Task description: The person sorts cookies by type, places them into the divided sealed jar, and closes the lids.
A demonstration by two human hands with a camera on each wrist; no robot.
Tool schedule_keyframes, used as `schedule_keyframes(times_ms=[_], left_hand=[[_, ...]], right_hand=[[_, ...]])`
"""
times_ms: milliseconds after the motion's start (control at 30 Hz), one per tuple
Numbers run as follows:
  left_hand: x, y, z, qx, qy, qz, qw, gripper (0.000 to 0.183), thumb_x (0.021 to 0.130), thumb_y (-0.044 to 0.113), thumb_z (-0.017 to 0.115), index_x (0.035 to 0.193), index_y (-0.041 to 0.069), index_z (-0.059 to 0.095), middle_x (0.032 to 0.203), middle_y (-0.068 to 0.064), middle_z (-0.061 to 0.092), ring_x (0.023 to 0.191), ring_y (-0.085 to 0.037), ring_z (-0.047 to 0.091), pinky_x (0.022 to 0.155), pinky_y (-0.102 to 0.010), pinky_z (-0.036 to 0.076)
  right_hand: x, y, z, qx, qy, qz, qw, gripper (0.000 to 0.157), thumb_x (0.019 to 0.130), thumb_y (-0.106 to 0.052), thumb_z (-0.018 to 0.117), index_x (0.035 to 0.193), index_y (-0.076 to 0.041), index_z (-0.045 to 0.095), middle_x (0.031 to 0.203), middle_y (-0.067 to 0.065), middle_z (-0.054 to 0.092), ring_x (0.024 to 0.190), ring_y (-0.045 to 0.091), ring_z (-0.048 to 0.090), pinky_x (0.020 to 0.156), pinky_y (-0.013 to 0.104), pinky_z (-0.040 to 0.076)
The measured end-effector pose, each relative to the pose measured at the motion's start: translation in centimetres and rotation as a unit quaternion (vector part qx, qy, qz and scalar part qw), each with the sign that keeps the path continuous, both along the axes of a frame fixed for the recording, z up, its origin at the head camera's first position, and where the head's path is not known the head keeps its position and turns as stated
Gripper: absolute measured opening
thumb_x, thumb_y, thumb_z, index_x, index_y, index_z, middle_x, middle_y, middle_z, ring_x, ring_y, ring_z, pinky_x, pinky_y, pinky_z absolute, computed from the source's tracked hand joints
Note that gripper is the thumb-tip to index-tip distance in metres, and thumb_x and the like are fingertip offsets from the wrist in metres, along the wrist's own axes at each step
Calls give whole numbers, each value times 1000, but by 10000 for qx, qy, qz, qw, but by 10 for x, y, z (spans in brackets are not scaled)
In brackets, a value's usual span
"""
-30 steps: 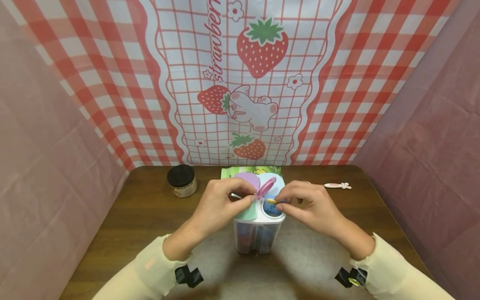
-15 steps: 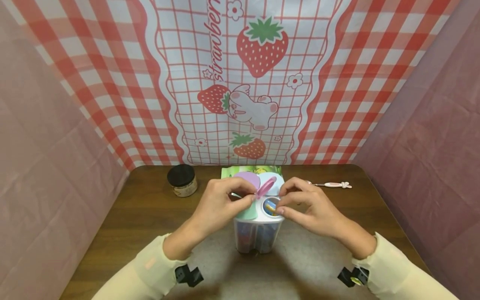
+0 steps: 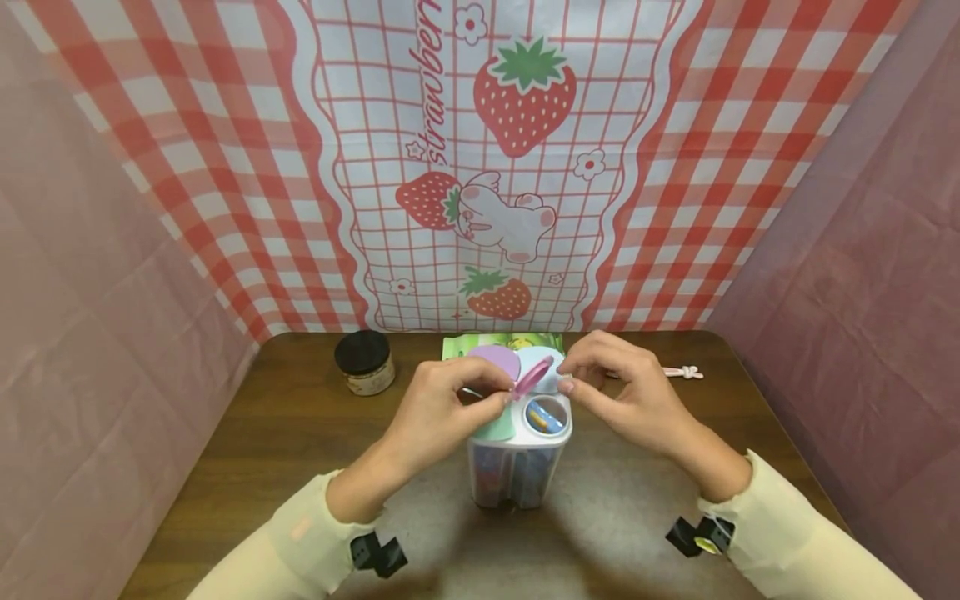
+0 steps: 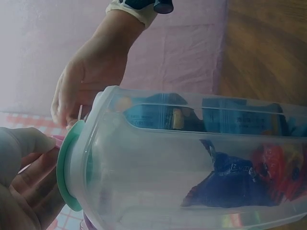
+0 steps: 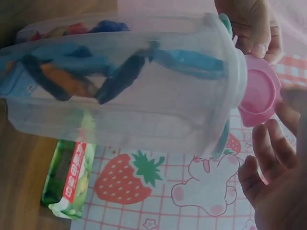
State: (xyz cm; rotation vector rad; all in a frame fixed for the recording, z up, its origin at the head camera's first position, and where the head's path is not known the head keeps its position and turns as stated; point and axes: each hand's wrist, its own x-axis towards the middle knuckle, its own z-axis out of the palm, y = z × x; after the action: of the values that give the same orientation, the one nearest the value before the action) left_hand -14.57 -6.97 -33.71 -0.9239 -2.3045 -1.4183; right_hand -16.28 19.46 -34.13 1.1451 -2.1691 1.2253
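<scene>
A clear plastic storage container (image 3: 517, 473) stands upright, its white top carrying purple, pale blue, green and pink round flip lids. With thumb and fingertips my left hand (image 3: 441, 410) pinches the pink lid (image 3: 533, 379), which is tilted up off its round opening. Inside that opening shows a blue wrapped packet (image 3: 546, 416) with some yellow on it. My right hand (image 3: 633, 393) is close to the right of the raised lid, fingers loosely bent and nothing between them. Blue packets (image 5: 72, 72) fill one compartment in the right wrist view; dark blue and red wrapped pieces (image 4: 230, 179) lie in another.
A jar with a black lid (image 3: 363, 360) stands at the back left of the wooden table (image 3: 285, 442). Behind the container lies a green package (image 3: 468, 342). A white handle with a bunny-shaped end (image 3: 684, 372) lies at the back right, partly behind the right hand.
My right hand has let go of the blue packet, which dropped into the opening, and has moved up and away from it. The left hand keeps holding the pink lid.
</scene>
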Motion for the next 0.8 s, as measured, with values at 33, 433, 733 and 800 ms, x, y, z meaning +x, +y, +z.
schedule_keyframes(times_ms=[33,433,733,800], left_hand=[[0,0,0,3,7,-7,10000,11,85,4,81,94,11,78,90,2,77,79,-6,69,68,-27,63],[0,0,0,20,53,-3,10000,11,86,4,80,94,11,78,90,1,77,79,-6,69,68,-27,63],[1,0,0,-13,32,8,10000,9,86,5,80,93,10,78,89,2,77,78,-5,69,68,-25,62],[1,0,1,-18,49,-16,10000,9,86,5,81,93,10,78,89,2,77,79,-6,69,68,-25,63]], right_hand=[[0,0,-2,91,26,117,9999,29,82,4,81,102,-18,76,99,-4,66,79,9,58,61,23,51],[5,1,-17,1308,48,319,9909,14,87,-15,83,85,-27,75,101,-5,55,85,5,50,69,20,47],[4,1,-8,1178,-95,250,9927,19,86,-13,84,98,-26,76,106,-10,62,82,5,56,62,21,49],[3,0,-5,881,-42,249,9958,24,85,-7,83,101,-23,76,104,-9,65,77,4,55,59,21,48]])
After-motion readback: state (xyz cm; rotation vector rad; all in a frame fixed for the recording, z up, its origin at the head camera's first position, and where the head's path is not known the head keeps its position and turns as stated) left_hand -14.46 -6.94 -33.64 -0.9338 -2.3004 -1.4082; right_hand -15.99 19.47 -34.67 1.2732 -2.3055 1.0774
